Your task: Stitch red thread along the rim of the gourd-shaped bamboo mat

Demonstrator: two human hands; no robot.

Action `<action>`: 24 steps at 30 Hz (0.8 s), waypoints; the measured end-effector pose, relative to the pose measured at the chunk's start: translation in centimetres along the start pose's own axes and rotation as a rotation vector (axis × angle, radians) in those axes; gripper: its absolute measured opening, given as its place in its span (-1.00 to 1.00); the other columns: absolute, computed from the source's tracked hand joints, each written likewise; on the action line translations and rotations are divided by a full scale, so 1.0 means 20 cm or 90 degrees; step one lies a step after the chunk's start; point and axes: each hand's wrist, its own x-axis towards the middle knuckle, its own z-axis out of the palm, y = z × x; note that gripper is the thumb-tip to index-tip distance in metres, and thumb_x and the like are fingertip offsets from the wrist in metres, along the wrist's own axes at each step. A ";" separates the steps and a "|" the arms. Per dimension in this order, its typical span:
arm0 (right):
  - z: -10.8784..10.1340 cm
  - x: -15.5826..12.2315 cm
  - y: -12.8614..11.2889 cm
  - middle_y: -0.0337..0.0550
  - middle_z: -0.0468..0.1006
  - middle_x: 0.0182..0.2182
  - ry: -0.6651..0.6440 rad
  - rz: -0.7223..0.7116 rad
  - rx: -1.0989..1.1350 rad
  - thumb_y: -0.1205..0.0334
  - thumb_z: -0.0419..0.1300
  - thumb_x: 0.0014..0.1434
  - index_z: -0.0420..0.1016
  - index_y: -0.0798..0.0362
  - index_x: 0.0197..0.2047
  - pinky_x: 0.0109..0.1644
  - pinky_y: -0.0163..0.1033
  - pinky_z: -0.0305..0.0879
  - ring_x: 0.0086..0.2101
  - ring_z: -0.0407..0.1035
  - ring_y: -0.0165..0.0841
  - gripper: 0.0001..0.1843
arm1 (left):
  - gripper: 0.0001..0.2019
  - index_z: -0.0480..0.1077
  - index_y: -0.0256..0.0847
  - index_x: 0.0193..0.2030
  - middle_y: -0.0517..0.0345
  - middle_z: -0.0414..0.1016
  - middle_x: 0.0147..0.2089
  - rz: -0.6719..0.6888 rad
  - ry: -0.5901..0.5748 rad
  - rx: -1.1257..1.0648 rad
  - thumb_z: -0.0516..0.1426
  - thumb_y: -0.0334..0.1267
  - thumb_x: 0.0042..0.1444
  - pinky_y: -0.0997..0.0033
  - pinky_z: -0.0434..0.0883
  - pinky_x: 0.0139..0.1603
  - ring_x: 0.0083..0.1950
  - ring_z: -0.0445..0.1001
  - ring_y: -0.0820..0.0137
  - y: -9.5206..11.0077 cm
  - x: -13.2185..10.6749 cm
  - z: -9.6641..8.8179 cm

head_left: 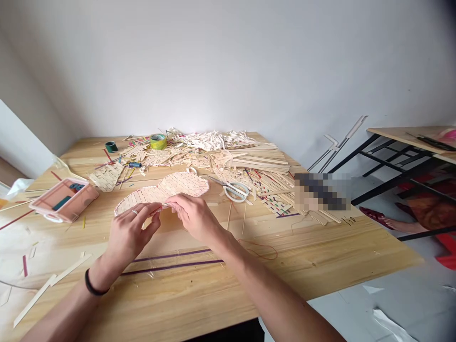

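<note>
A pale woven piece [183,184] with two rounded lobes and red stitching along its rim lies in front of me. My left hand [137,221], with a ring and a black wristband, pinches its near edge. Beside it, my right hand [187,211] is closed at the same edge, thumb and fingers pressed together. Whether a needle is between the fingertips is too small to tell. A thin red thread [265,251] curls on the table right of my right forearm. White-handled scissors [235,191] rest just beyond my right hand.
A pink basket [67,202] stands at the left. Loose strips [256,159] and white scraps [210,139] heap at the back, near yellow tape [158,141] and a green spool [111,147]. Purple strips [174,267] lie in front. Another person's foot [395,224] shows at the right.
</note>
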 end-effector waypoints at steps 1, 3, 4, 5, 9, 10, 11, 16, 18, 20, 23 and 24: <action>-0.01 0.00 -0.01 -0.07 0.68 -0.19 -0.019 0.016 0.006 0.50 0.01 0.48 0.50 0.08 0.04 -0.20 -0.30 0.42 -0.31 0.54 -0.39 -0.72 | -0.85 0.49 -0.13 0.05 0.19 0.74 -0.17 0.003 -0.006 -0.005 0.19 -0.38 0.40 0.43 0.55 -0.21 -0.28 0.72 0.39 0.00 0.00 0.00; -0.02 0.00 -0.02 -0.10 0.66 -0.23 -0.036 0.057 0.026 0.48 -0.02 0.48 0.41 0.08 0.13 -0.24 -0.30 0.41 -0.35 0.52 -0.40 -0.71 | -0.84 0.50 -0.13 0.07 0.17 0.74 -0.15 0.007 -0.016 -0.013 0.20 -0.38 0.40 0.42 0.55 -0.20 -0.27 0.72 0.37 0.00 0.01 -0.01; -0.03 0.00 -0.03 -0.13 0.65 -0.26 -0.036 0.080 0.041 0.44 -0.01 0.49 0.38 0.07 0.15 -0.25 -0.30 0.41 -0.37 0.52 -0.39 -0.74 | -0.83 0.50 -0.13 0.07 0.15 0.74 -0.13 0.007 -0.020 -0.016 0.20 -0.38 0.39 0.40 0.55 -0.19 -0.25 0.73 0.36 0.01 0.01 -0.02; -0.03 0.00 -0.04 -0.16 0.64 -0.30 -0.033 0.103 0.058 0.38 0.00 0.51 0.36 0.05 0.12 -0.26 -0.30 0.41 -0.38 0.52 -0.39 -0.79 | -0.82 0.50 -0.14 0.08 0.13 0.74 -0.12 0.007 -0.022 -0.019 0.21 -0.39 0.39 0.39 0.55 -0.18 -0.23 0.73 0.34 0.01 0.01 -0.02; -0.05 0.00 -0.05 -0.22 0.62 -0.37 -0.009 0.156 0.122 0.26 0.08 0.52 0.38 0.01 -0.08 -0.26 -0.33 0.43 -0.41 0.54 -0.42 -0.91 | -0.78 0.51 -0.13 0.07 0.12 0.73 -0.10 0.016 -0.017 -0.032 0.23 -0.44 0.35 0.38 0.56 -0.10 -0.15 0.73 0.31 0.02 0.02 -0.03; -0.05 -0.01 -0.05 -0.22 0.62 -0.36 -0.002 0.156 0.131 0.27 0.09 0.52 0.40 0.01 -0.10 -0.26 -0.34 0.43 -0.41 0.54 -0.43 -0.90 | -0.78 0.51 -0.13 0.07 0.12 0.73 -0.10 0.019 -0.019 -0.037 0.23 -0.46 0.35 0.38 0.55 -0.08 -0.14 0.73 0.32 0.03 0.03 -0.04; -0.06 -0.01 -0.04 -0.21 0.62 -0.35 0.003 0.151 0.134 0.27 0.09 0.52 0.41 0.02 -0.10 -0.26 -0.35 0.43 -0.41 0.53 -0.43 -0.89 | -0.78 0.50 -0.13 0.06 0.12 0.72 -0.10 0.020 -0.020 -0.042 0.24 -0.46 0.34 0.37 0.55 -0.07 -0.14 0.72 0.32 0.03 0.03 -0.04; -0.07 0.00 -0.03 -0.19 0.58 -0.36 -0.009 0.103 0.090 0.29 0.00 0.55 0.40 0.04 -0.12 -0.27 -0.32 0.39 -0.43 0.46 -0.43 -0.81 | -0.75 0.49 -0.11 0.06 0.14 0.71 -0.10 0.023 -0.027 -0.056 0.24 -0.48 0.33 0.35 0.54 -0.07 -0.14 0.70 0.32 0.04 0.03 -0.04; -0.08 0.00 -0.03 -0.19 0.55 -0.37 -0.023 0.089 0.069 0.31 -0.02 0.54 0.38 0.05 -0.14 -0.28 -0.31 0.36 -0.43 0.44 -0.43 -0.80 | -0.74 0.49 -0.11 0.07 0.14 0.70 -0.10 0.024 -0.033 -0.062 0.24 -0.49 0.32 0.34 0.54 -0.06 -0.14 0.69 0.33 0.04 0.03 -0.04; -0.08 0.00 -0.04 -0.20 0.53 -0.38 -0.034 0.091 0.056 0.32 -0.02 0.54 0.38 0.04 -0.14 -0.28 -0.31 0.34 -0.42 0.43 -0.42 -0.80 | -0.73 0.49 -0.11 0.08 0.14 0.70 -0.09 0.022 -0.037 -0.069 0.24 -0.49 0.32 0.34 0.53 -0.06 -0.14 0.68 0.33 0.04 0.03 -0.04; -0.08 0.00 -0.04 -0.21 0.54 -0.37 -0.048 0.110 0.044 0.34 -0.01 0.54 0.37 0.03 -0.14 -0.26 -0.32 0.34 -0.41 0.42 -0.42 -0.81 | -0.73 0.49 -0.11 0.08 0.14 0.69 -0.10 0.022 -0.036 -0.072 0.24 -0.49 0.32 0.34 0.53 -0.07 -0.14 0.68 0.33 0.04 0.03 -0.03; -0.08 0.00 -0.03 -0.21 0.54 -0.37 -0.051 0.114 0.041 0.34 0.00 0.53 0.37 0.03 -0.14 -0.26 -0.32 0.34 -0.41 0.42 -0.42 -0.81 | -0.73 0.48 -0.11 0.08 0.13 0.69 -0.10 0.023 -0.037 -0.071 0.24 -0.49 0.32 0.33 0.53 -0.07 -0.13 0.68 0.32 0.04 0.03 -0.03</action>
